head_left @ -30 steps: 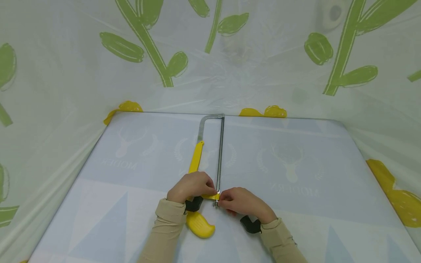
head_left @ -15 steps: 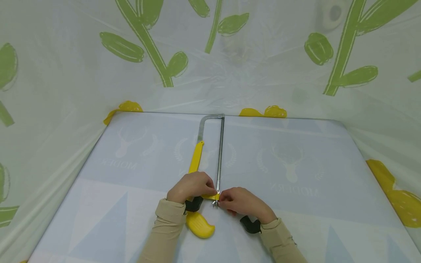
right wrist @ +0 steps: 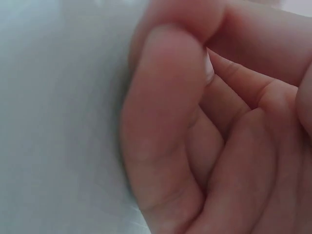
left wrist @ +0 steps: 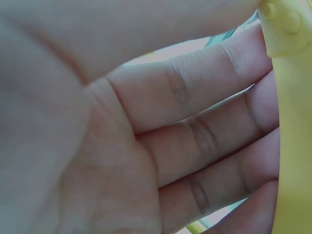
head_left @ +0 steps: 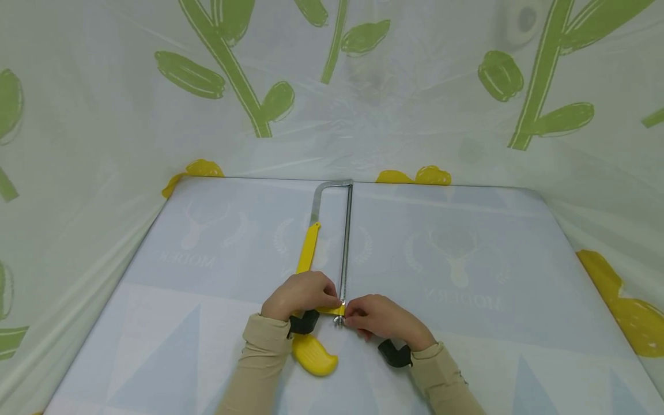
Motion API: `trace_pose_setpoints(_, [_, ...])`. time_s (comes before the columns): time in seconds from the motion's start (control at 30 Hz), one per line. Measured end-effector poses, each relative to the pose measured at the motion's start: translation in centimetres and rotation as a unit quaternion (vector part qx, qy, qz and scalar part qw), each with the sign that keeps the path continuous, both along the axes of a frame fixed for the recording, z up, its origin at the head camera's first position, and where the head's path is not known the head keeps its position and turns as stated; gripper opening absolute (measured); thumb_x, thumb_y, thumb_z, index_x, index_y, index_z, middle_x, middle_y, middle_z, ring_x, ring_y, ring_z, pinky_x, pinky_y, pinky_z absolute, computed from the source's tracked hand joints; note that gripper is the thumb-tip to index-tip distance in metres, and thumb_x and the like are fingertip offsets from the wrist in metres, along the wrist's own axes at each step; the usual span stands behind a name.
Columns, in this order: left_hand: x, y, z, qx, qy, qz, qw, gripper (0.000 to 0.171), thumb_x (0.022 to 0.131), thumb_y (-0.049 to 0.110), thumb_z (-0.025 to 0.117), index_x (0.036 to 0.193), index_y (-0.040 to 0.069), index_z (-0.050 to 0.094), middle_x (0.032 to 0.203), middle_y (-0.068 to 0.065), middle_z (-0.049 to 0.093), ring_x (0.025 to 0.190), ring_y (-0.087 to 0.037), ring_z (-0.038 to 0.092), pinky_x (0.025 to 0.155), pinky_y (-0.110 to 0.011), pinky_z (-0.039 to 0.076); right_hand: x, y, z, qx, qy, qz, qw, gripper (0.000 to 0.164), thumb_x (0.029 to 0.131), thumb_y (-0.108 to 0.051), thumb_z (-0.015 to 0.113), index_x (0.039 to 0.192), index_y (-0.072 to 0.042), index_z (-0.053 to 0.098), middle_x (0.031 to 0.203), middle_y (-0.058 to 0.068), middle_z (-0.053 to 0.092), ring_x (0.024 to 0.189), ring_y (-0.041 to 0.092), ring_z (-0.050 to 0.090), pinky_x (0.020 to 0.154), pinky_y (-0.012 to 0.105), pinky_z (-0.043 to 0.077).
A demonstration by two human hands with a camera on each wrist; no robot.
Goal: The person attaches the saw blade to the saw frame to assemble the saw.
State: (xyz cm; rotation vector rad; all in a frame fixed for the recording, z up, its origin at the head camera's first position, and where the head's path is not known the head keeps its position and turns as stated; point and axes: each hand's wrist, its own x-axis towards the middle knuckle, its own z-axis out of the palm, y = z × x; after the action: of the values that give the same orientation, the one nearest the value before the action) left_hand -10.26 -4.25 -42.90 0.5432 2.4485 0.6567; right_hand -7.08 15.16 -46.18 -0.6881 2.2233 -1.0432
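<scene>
A hacksaw [head_left: 307, 253] with a yellow grip and a silver front bow lies on the table. Its thin blade [head_left: 346, 242] runs along the right side. My left hand [head_left: 301, 294] holds the frame, thumb and index finger at the blade's near end. The hacksaw's yellow handle [left wrist: 297, 126] lies against my left fingertips in the left wrist view. At the near blade mount is a small metal wing nut [head_left: 339, 321]. My right hand [head_left: 384, 317] has thumb and fingers curled together at its right side. The fingers cover their contact point in the right wrist view.
The table [head_left: 456, 363] has a pale patterned cover with blue triangles and deer heads. A white curtain [head_left: 415, 127] with green leaf prints hangs along its back edge and sides. Black wrist camera mounts [head_left: 394, 353] sit at both cuffs.
The wing nut has turned a little; its wings show more broadly than a second ago. Both hands and the hacksaw stay in nearly the same place.
</scene>
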Motion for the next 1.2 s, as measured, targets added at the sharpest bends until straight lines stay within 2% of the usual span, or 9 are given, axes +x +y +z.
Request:
trace_pose_setpoints(0.2, [-0.04, 0.01, -0.02, 0.012, -0.002, 0.0, 0.9999, 0.013, 0.08, 0.032, 0.063, 0.071, 0.024, 0.066, 0.064, 0.009, 0.058, 0.058, -0.009, 0.049, 0.056, -0.026, 0.039, 0.04, 0.04, -0.04, -0.002, -0.003, -0.006, 1.0, 0.012, 0.089, -0.025, 0.055, 0.082, -0.017, 0.061, 0.056, -0.005, 0.052, 0.047, 0.009, 0.049, 0.052, 0.024, 0.041])
trace_pose_setpoints(0.47, [-0.14, -0.1, -0.19, 0.013, -0.006, 0.005, 0.9999, 0.017, 0.081, 0.034, 0.063, 0.069, 0.023, 0.064, 0.062, 0.008, 0.055, 0.058, -0.01, 0.048, 0.054, -0.026, 0.038, 0.07, -0.45, -0.07, 0.008, 0.005, -0.023, 1.0, 0.036, 0.086, -0.044, 0.052, 0.067, -0.015, 0.06, 0.047, -0.005, 0.048, 0.042, 0.012, 0.047, 0.044, 0.024, 0.035])
trace_pose_setpoints(0.73, [-0.21, -0.25, 0.05, 0.022, -0.001, -0.003, 0.9997, 0.016, 0.081, 0.035, 0.063, 0.071, 0.023, 0.065, 0.064, 0.01, 0.056, 0.059, -0.009, 0.049, 0.056, -0.026, 0.039, -0.22, -0.01, -0.33, -0.071, -0.092, -0.017, 0.993, 0.019, 0.089, -0.024, 0.055, 0.081, -0.01, 0.064, 0.052, 0.0, 0.05, 0.045, 0.012, 0.045, 0.045, 0.023, 0.037])
trace_pose_setpoints(0.93, [-0.19, -0.28, 0.15, 0.027, 0.0, -0.006, 0.9996, 0.016, 0.081, 0.035, 0.062, 0.07, 0.023, 0.065, 0.064, 0.01, 0.056, 0.059, -0.009, 0.048, 0.056, -0.026, 0.039, -0.33, 0.23, -0.6, -0.091, -0.111, -0.007, 0.99, 0.016, 0.09, -0.019, 0.052, 0.086, -0.008, 0.062, 0.052, 0.0, 0.049, 0.046, 0.012, 0.043, 0.045, 0.021, 0.033])
trace_pose_setpoints(1.2, [-0.15, -0.27, 0.2, 0.034, -0.004, -0.007, 0.9994, 0.017, 0.082, 0.034, 0.062, 0.07, 0.022, 0.065, 0.064, 0.008, 0.056, 0.058, -0.009, 0.048, 0.056, -0.025, 0.039, -0.48, 0.21, -0.89, -0.09, -0.115, -0.006, 0.989, 0.016, 0.09, -0.019, 0.052, 0.086, -0.008, 0.062, 0.052, 0.001, 0.049, 0.045, 0.013, 0.043, 0.045, 0.022, 0.033])
